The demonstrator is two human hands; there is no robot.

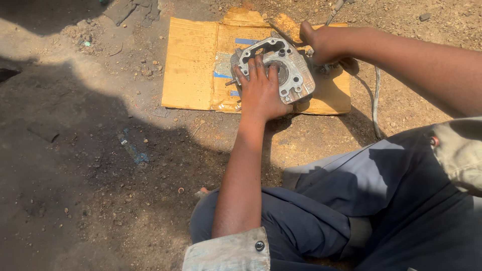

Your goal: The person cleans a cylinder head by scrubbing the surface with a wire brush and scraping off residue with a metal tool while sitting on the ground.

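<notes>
A grey cast-metal engine part (296, 75) with bolt holes and a round bore lies on a flattened cardboard sheet (191, 65) on the dirt ground. My left hand (258, 90) lies flat on the near left side of the part, fingers spread over its rim, pressing it down. Just behind the part's far right edge, my right hand (321, 42) is closed around something small; what it grips is hidden by the hand and the part. A thin metal rod (334, 12) sticks up and away behind that hand.
My legs in dark blue trousers (321, 211) fill the lower right. A grey cable (375, 103) runs along the ground right of the cardboard. Stones and scraps litter the dirt; a dark cloth (133, 10) lies at the top left.
</notes>
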